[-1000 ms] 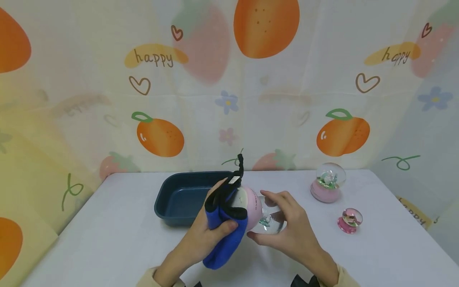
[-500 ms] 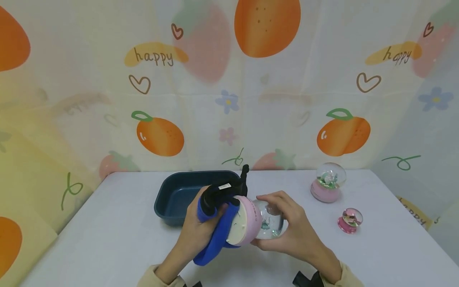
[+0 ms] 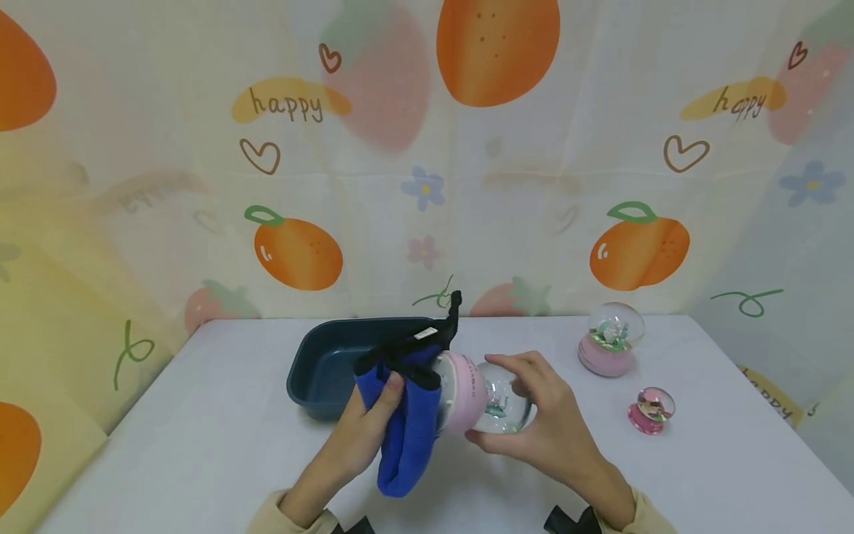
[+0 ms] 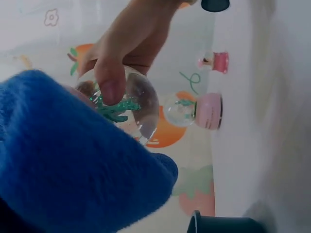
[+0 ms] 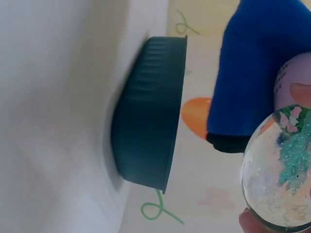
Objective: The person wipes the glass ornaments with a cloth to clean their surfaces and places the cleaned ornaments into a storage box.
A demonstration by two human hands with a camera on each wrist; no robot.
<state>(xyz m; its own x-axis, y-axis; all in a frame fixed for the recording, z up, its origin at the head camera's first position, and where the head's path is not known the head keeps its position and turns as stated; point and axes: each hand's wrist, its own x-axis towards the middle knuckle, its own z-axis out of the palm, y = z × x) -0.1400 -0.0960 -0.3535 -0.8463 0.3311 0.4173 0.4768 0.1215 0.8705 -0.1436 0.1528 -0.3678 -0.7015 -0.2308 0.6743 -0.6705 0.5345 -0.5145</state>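
Note:
A snow globe [image 3: 463, 391] with a pink base is held sideways above the table, its base toward the left. My right hand [image 3: 550, 415] grips the clear ball between thumb and fingers. My left hand [image 3: 365, 430] holds a folded blue cloth [image 3: 408, 437] with black edging, thumb on top, and the cloth lies against the globe's base. In the left wrist view, the cloth [image 4: 82, 160] hides the base and most of the left hand. Green glitter and pink flowers show inside the ball [image 5: 286, 170] in the right wrist view.
A dark teal tray [image 3: 327, 371] stands behind the left hand. At the right of the white table [image 3: 200, 460] are a larger snow globe with a pink base [image 3: 606, 356] and a small pink one [image 3: 649, 419]. A printed fabric backdrop [image 3: 507, 222] hangs behind.
The cloth left the base, swung lower left so the pale underside showed, then came back over it. The globe tipped and turned back. The right hand stayed on the ball.

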